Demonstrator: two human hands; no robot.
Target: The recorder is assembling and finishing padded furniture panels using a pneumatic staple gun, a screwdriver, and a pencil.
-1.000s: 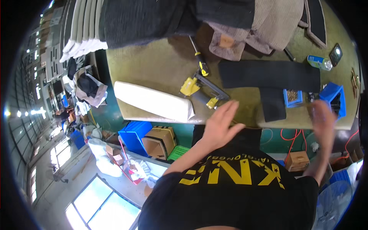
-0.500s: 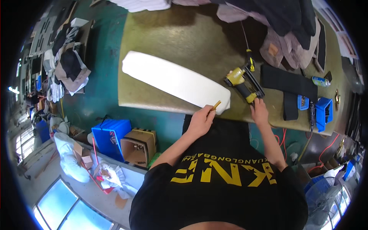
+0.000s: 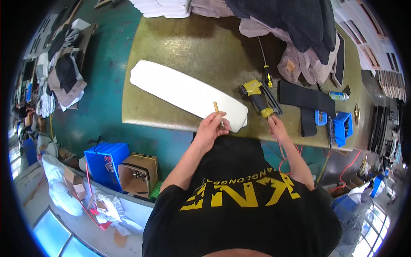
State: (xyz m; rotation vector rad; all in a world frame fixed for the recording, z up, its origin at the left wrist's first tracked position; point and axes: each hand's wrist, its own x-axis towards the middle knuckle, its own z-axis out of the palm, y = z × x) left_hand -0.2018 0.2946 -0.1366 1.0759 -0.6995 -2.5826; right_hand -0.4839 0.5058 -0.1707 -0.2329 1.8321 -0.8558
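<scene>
My left hand [image 3: 210, 129] is closed around a slim brass-coloured rod [image 3: 216, 107] that points up and away; a small metallic part shows lower between the fingers. This hand is above the near edge of a long white padded panel [image 3: 184, 92] lying slantwise on the table. To the right, my right hand [image 3: 278, 129] has its fingers closed on the near end of a yellow and black pneumatic staple gun [image 3: 258, 97]. The gun lies on its side on the table, and my fingers partly hide its end.
The olive table [image 3: 162, 43] holds black fabric strips [image 3: 306, 97], a screwdriver [image 3: 267, 76], a spray can [image 3: 338, 96] and blue bins [image 3: 343, 128] at right. Dark and beige covers [image 3: 299, 25] are heaped at the back. A cardboard box [image 3: 139, 173] stands below left.
My left hand has turned so the rod stands more upright, and more of its fingers show. The right hand stays at the gun's end. The whole view has shifted slightly.
</scene>
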